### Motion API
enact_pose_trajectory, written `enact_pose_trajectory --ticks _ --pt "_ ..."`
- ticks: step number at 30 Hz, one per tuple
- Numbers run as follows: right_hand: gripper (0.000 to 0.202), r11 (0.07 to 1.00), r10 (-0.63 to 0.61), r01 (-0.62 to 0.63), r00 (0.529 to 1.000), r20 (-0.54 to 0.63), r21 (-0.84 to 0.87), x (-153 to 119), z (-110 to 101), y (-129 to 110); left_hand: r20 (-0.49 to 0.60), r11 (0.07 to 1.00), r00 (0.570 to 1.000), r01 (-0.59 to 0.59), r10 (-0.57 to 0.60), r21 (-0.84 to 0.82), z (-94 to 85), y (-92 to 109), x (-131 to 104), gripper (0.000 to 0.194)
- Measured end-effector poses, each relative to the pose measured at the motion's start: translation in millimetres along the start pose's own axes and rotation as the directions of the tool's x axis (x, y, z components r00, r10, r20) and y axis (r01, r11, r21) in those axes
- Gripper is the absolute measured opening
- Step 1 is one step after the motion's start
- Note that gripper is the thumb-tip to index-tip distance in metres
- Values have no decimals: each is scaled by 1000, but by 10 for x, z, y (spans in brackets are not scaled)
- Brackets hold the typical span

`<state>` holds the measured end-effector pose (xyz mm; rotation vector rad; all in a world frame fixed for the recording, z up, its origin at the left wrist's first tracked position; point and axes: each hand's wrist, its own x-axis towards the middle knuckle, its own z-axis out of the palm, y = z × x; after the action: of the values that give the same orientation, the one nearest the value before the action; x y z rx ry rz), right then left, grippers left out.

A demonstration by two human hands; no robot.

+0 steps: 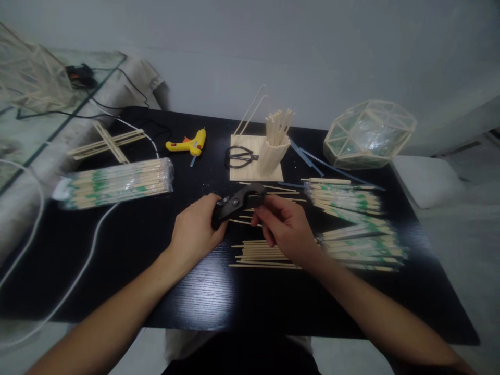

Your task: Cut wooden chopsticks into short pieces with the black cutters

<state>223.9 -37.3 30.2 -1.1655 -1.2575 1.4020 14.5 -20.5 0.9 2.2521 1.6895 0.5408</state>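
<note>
My left hand is wrapped round the handles of a black hand cutter with a curved, hooked jaw. Close to the tip of that jaw, the fingers of my right hand are pinched together; what they hold, if anything, is too small to make out. Loose wooden sticks lie side by side below the hands, and a few more lie behind them. Beyond the cutter, a thin wooden board carries a pair of black scissors and a stick-walled holder full of upright sticks.
A yellow glue gun and a bagged bundle of sticks lie on the left. More packs of sticks are at right, before a faceted stick frame. A white cable crosses the black table. Clear glue sticks lie behind.
</note>
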Motion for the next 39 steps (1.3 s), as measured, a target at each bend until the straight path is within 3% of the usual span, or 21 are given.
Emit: enact_pose_trajectory --ticks 14,26,39 --pt "19 998 -3 0 999 -38 -67 1 8 -14 115 993 992 48 -61 111 -56 24 20 9" --pt "20 999 29 -30 999 -21 -35 29 -5 -11 48 999 999 -11 8 51 7 0 5 20" --pt "20 997 35 -37 999 -20 -73 21 -20 -9 121 995 991 40 -52 96 -28 20 24 11"
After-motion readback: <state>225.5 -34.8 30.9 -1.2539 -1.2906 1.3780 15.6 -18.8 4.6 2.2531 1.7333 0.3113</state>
